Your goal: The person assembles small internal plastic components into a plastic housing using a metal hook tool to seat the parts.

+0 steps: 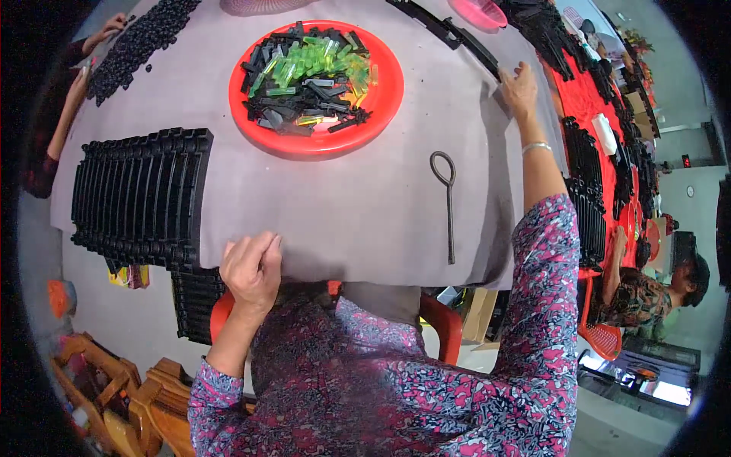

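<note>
At the table's near edge, my left hand (253, 273) is closed with its fingers curled, and nothing shows in it. My right hand (520, 91) stretches out to the far right of the table. Its fingers close on the near end of a long black plastic strip (474, 49), whose other end runs away to the upper left. A red round tray (247, 135) in the middle holds black plastic pieces (285, 104) and clear green and yellow pieces (316, 57). Between the tray and my right arm lies a dark metal rod with a loop (449, 206).
Ribbed black plastic strips (141, 190) are stacked at the left edge. Another person's hands (80, 84) are beside a heap of small black parts (141, 49). A pink basket (480, 11) stands far right. Beyond it, a red-covered table (590, 95) bears more black parts; another person (647, 293) sits there.
</note>
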The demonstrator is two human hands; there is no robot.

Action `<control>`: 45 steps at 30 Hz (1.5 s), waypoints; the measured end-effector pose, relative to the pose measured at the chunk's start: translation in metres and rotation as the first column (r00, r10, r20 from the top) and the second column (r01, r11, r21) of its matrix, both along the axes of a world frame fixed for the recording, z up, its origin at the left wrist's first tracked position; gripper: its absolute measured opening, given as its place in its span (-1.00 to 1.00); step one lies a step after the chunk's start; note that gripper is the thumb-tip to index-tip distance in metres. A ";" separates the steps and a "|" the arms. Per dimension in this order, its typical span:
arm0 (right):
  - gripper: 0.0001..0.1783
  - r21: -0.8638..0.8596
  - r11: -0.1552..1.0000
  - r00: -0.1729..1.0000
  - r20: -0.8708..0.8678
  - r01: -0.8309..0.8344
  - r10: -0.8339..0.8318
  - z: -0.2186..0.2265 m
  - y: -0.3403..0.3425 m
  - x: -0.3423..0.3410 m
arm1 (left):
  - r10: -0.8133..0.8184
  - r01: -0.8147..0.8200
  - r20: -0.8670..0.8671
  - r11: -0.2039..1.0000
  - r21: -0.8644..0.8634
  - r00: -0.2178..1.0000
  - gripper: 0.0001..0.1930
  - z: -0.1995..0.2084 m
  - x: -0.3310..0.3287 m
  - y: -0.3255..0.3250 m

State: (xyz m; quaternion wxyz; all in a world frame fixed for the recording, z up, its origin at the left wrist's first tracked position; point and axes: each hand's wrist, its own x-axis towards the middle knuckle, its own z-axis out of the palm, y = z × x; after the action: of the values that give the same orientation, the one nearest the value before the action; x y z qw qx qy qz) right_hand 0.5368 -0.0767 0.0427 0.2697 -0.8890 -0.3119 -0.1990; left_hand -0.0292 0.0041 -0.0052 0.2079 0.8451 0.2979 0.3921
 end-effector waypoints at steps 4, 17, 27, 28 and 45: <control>-0.28 -0.204 0.979 0.994 0.111 0.013 0.010 -0.007 0.005 0.042 | -0.021 0.027 -0.038 0.989 0.147 0.999 -0.82 0.002 0.000 0.001; -0.39 -0.557 0.830 1.000 -0.001 0.013 -0.016 0.001 0.023 0.024 | -0.009 0.026 -0.098 0.985 0.172 0.995 -0.79 -0.002 -0.002 0.001; -0.69 0.302 0.866 0.782 -0.381 -0.399 0.493 0.040 -0.064 -0.208 | -0.099 0.105 -0.069 0.991 0.082 0.993 -0.72 -0.006 -0.011 -0.003; -0.67 0.198 0.850 0.810 -0.259 -0.489 0.526 0.040 -0.066 -0.239 | -0.110 0.110 0.012 0.994 -0.010 0.994 -0.60 -0.007 -0.011 -0.006; -0.70 -0.264 0.607 0.620 0.038 -0.750 0.783 0.005 -0.075 -0.331 | -0.342 0.349 -0.101 0.935 0.062 0.934 -0.59 0.018 0.049 0.012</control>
State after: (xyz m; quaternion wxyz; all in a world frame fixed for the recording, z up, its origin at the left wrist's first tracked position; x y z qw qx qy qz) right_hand 0.2060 -0.1517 0.0472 0.2034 -0.6755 -0.7025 -0.0937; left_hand 0.0200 0.0163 0.0125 0.2265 0.9084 0.1378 0.3233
